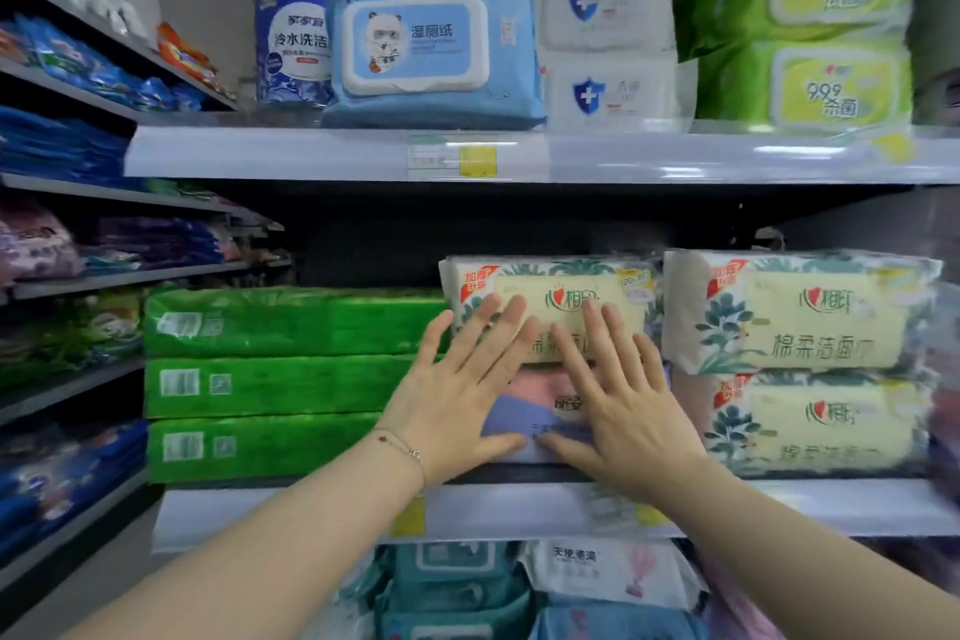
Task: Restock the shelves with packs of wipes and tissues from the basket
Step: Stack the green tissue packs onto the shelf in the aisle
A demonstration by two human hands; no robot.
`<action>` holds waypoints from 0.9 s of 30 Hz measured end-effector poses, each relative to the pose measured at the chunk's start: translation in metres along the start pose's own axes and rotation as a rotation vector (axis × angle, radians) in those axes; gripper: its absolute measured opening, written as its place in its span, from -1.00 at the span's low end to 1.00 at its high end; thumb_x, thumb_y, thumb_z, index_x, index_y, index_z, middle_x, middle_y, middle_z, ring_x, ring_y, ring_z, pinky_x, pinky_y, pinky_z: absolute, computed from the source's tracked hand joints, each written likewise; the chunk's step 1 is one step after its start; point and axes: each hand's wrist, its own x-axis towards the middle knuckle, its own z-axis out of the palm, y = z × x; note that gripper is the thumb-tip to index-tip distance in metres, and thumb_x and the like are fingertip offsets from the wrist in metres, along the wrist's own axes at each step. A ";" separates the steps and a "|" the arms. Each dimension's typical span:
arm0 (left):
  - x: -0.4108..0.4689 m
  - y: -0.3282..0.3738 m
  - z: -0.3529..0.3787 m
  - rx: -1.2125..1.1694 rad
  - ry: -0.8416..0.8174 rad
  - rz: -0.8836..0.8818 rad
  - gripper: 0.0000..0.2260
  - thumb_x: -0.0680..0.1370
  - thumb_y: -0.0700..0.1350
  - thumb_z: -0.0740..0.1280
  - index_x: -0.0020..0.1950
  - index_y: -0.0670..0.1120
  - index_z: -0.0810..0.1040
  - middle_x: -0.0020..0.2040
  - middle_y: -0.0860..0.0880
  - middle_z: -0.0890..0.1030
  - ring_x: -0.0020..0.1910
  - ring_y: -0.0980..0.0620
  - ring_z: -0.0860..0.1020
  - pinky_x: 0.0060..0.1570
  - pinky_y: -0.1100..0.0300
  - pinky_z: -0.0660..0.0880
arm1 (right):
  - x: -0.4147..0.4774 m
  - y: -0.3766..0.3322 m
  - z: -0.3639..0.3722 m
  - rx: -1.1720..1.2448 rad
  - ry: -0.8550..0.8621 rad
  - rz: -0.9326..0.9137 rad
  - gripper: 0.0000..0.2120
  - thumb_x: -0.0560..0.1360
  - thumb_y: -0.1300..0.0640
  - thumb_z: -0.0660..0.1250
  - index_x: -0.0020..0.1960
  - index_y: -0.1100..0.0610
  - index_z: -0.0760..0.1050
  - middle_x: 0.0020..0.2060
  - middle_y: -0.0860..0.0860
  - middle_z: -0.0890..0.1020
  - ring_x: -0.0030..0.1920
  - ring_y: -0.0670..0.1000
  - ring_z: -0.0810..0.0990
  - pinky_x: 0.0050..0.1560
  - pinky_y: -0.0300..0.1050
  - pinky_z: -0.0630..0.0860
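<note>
Green packs (270, 385) beside left hand (457, 395), floral packs (810, 327) beside right hand (623, 405)

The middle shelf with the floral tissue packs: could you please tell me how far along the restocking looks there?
Done: three green packs and two floral packs sit stacked on the middle shelf. In hand: the left hand and right hand press flat against the centre floral pack and the pink-and-blue pack beneath it. Left: unclear, since the basket is out of view.
</note>
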 end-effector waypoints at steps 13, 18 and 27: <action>0.023 0.010 0.005 -0.052 -0.137 -0.099 0.10 0.23 0.58 0.02 0.57 -0.11 0.00 0.56 -0.24 -0.02 0.52 -0.32 -0.07 0.43 -0.22 0.01 | -0.016 0.002 0.002 0.105 -0.026 0.053 -0.20 0.43 -0.27 0.13 0.55 0.07 0.02 0.53 0.18 -0.01 0.51 0.23 -0.06 0.44 0.18 -0.01; 0.025 0.042 -0.020 -0.151 -0.096 -0.208 -0.17 0.28 0.29 0.35 0.42 -0.15 0.36 0.50 -0.25 0.23 0.47 -0.36 0.14 0.27 -0.27 0.32 | -0.030 0.016 -0.016 0.092 0.060 -0.217 -0.66 0.35 0.02 0.24 0.06 0.15 0.50 0.10 0.16 0.56 0.06 0.19 0.54 -0.04 0.05 0.50; 0.056 0.136 -0.057 -1.078 -0.298 -0.358 -0.28 0.50 0.03 0.33 0.45 0.25 -0.13 0.27 0.03 0.42 0.13 -0.01 0.51 0.05 0.08 0.48 | -0.069 0.081 -0.051 0.222 0.230 0.277 -0.50 0.40 -0.06 0.20 0.30 0.09 0.33 0.33 0.17 0.37 0.29 0.19 0.34 0.23 0.11 0.31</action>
